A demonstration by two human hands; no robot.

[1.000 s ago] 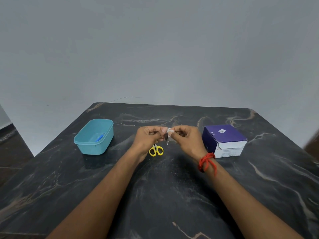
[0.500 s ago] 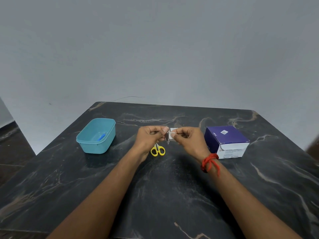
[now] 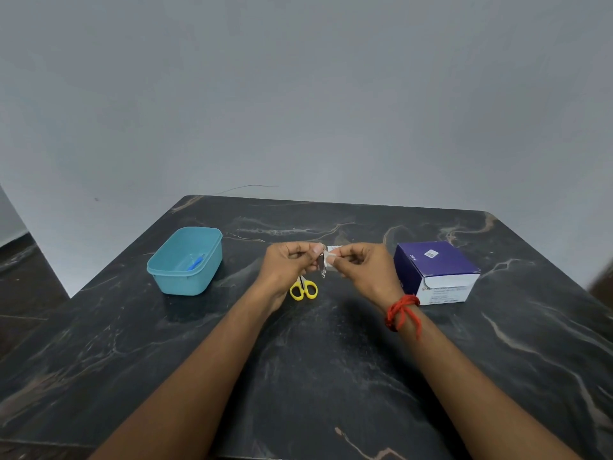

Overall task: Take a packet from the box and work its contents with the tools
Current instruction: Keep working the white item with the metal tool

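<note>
A small white packet (image 3: 328, 258) is held above the middle of the dark marble table (image 3: 315, 376). My left hand (image 3: 288, 263) pinches its left side and my right hand (image 3: 361, 268) pinches its right side, thumbs and forefingers meeting at the packet. Its contents cannot be made out. Yellow-handled scissors (image 3: 303, 289) lie on the table just under my left hand, their blades hidden by it. The purple and white box (image 3: 436, 272) stands to the right of my right hand.
A teal plastic tub (image 3: 185, 260) sits at the left with a small blue item (image 3: 195, 262) inside. A grey wall rises behind the table's far edge. A red thread is tied round my right wrist.
Both hands keep their pinch on the packet and stay almost in place. The view has shifted slightly, nothing else has moved.
</note>
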